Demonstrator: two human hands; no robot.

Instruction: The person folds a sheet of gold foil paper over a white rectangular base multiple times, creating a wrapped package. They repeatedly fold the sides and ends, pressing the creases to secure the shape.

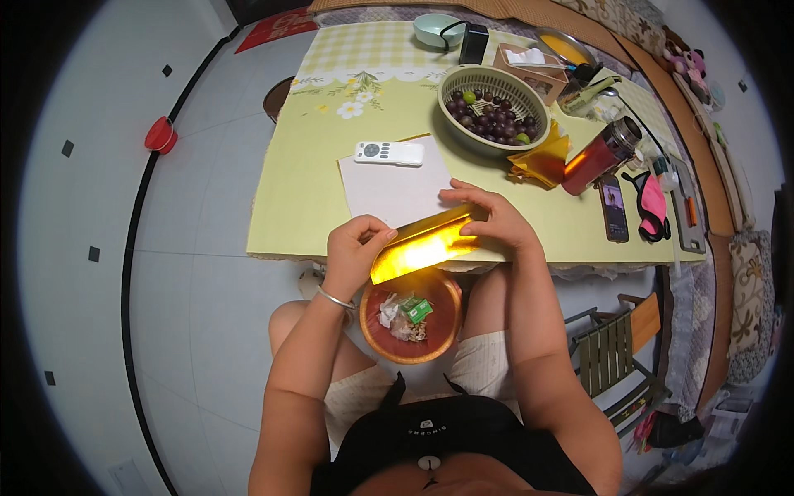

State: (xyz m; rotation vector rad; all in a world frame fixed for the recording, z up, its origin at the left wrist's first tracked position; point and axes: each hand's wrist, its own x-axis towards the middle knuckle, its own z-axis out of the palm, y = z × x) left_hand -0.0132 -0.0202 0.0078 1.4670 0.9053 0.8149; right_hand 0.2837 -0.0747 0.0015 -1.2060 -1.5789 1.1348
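A sheet of shiny gold foil paper (426,245), with a fold along its far edge, is held between my two hands at the table's near edge. My left hand (357,248) pinches its left end between thumb and fingers. At the right end my right hand (495,219) grips it, thumb below and fingers along the top edge. Just beyond the foil lies a stack of white paper sheets (389,194), with a gold edge showing under its top. A white remote control (389,154) rests on that stack.
A colander (447,116) of grapes (496,120) stands beyond my right hand. Folded gold paper (546,157), a red flask (602,157), a phone (614,207) and a pink mask (652,207) are on the right. A waste bin (374,335) sits between my knees, and a folding chair (608,351) at right.
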